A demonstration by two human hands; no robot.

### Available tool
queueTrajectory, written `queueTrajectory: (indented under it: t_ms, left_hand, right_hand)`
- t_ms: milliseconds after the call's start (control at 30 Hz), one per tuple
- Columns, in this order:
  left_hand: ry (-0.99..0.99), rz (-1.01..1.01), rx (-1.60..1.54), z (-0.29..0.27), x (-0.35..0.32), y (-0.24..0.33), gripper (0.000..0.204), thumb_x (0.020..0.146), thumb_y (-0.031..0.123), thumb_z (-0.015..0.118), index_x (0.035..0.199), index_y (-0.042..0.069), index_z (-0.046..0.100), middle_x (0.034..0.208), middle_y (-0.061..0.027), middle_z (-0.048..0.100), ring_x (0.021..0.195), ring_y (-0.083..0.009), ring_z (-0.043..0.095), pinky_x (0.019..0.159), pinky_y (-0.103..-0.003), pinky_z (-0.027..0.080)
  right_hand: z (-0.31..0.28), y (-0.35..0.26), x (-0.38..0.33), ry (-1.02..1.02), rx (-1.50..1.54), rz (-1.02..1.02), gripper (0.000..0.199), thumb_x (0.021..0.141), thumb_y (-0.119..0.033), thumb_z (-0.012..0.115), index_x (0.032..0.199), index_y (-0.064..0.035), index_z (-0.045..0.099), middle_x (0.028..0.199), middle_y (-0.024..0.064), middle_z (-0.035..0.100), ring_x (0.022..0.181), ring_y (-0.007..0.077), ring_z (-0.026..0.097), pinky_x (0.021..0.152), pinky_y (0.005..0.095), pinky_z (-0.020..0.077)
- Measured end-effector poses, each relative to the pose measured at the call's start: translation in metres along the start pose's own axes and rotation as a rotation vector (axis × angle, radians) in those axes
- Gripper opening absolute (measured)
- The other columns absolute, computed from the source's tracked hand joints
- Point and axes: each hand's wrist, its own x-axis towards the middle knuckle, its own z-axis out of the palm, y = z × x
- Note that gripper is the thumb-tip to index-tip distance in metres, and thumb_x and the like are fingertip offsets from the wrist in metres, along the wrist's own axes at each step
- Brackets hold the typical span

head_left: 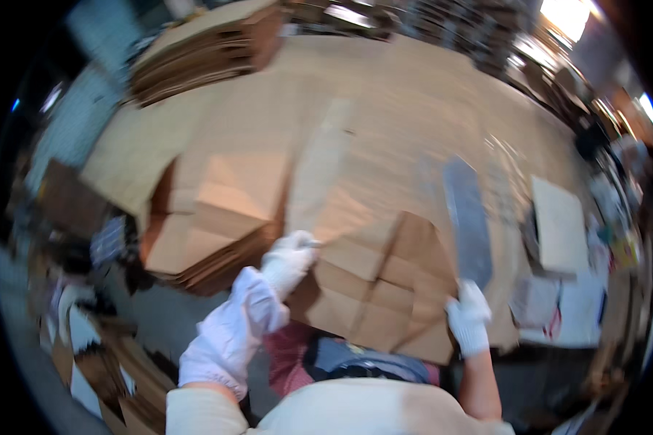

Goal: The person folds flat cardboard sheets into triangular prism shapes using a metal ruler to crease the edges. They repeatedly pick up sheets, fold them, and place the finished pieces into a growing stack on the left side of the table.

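Observation:
A brown paper bag with a folded, creased end lies at the table's near edge, partly overhanging towards my body. My left hand, in a white glove with a pale sleeve above it, is closed at the bag's upper left edge. At the right edge, my right hand, also in a white glove, has its fingers closed on the paper. Motion blur hides the exact fingertips. Left of my left hand is a stack of similar folded brown paper bags, close beside the glove.
Beyond the bag stretches a wide tan table. A flat grey strip lies right of the bag. A pale board and white papers are farther right. Another brown stack stands at the far left. Cardboard pieces are at lower left.

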Motion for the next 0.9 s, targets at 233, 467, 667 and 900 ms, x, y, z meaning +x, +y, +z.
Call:
queueTrajectory:
  t_ms: [233, 467, 667, 900]
  left_hand:
    - [0.54, 0.875, 0.482, -0.142, -0.009, 0.116, 0.023, 0.084, -0.002, 0.066, 0.1, 0.013, 0.073, 0.086, -0.0069, 0.073, 0.082, -0.0231, 0.072, 0.077, -0.036, 0.057]
    - [0.805, 0.182, 0.3, -0.379, 0.053, -0.041, 0.011, 0.1, 0.018, 0.061, 0.1, 0.01, 0.069, 0.076, -0.0004, 0.063, 0.072, -0.0134, 0.06, 0.064, -0.033, 0.048]
    - [0.597, -0.206, 0.208, -0.321, 0.065, -0.221, 0.043, 0.095, 0.031, 0.073, 0.131, 0.01, 0.061, 0.099, -0.0079, 0.069, 0.081, -0.0172, 0.062, 0.074, -0.037, 0.051]
    - [0.887, 0.335, 0.06, -0.328, 0.002, -0.12, 0.049, 0.102, 0.015, 0.061, 0.146, -0.002, 0.049, 0.143, -0.0127, 0.057, 0.13, -0.0206, 0.054, 0.114, -0.035, 0.041]
  right_hand:
    - [0.029, -0.083, 0.068, -0.047, 0.733, 0.134, 0.018, 0.093, -0.008, 0.066, 0.108, 0.0021, 0.067, 0.077, 0.0012, 0.058, 0.068, 0.0088, 0.056, 0.059, 0.0283, 0.047]
    - [0.095, -0.32, 0.182, -0.294, 0.255, -0.304, 0.046, 0.097, -0.016, 0.051, 0.142, -0.0193, 0.055, 0.099, 0.0146, 0.07, 0.095, 0.0365, 0.069, 0.083, 0.0476, 0.0547]
    - [0.125, -0.314, 0.159, -0.561, -0.039, -0.491, 0.031, 0.097, -0.025, 0.058, 0.125, -0.0169, 0.067, 0.146, 0.0121, 0.055, 0.127, 0.0352, 0.058, 0.104, 0.0484, 0.0515]
    - [0.057, -0.13, 0.065, -0.25, -0.192, -0.512, 0.061, 0.08, -0.028, 0.075, 0.13, 0.0036, 0.06, 0.148, 0.0208, 0.053, 0.133, 0.0408, 0.052, 0.113, 0.0464, 0.0432]
